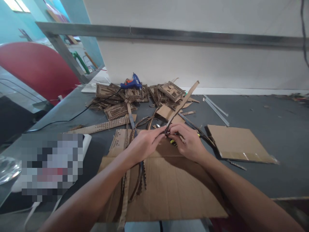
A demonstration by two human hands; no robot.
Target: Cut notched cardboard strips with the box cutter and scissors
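Observation:
A long cardboard strip (184,100) rises at a slant from between my two hands. My left hand (145,143) pinches its lower end between thumb and fingers. Close against it, my right hand (187,141) grips the same strip with bent fingers. Both hands hover over a large cardboard sheet (173,190) that reaches the table's front edge. Partly behind my right hand lies a tool with yellow-and-black handles (173,142); its kind is hidden. Thin curled cardboard strips (139,183) lie across the sheet by my left forearm.
Decorated cardboard panels (116,109) are piled at the back, with a blue glue gun (132,83) on top. Its cord runs left. Clear glue sticks (217,111) and a taped cardboard piece (243,143) lie right. A blurred-out device (87,141) and clear plastic item (9,169) are left.

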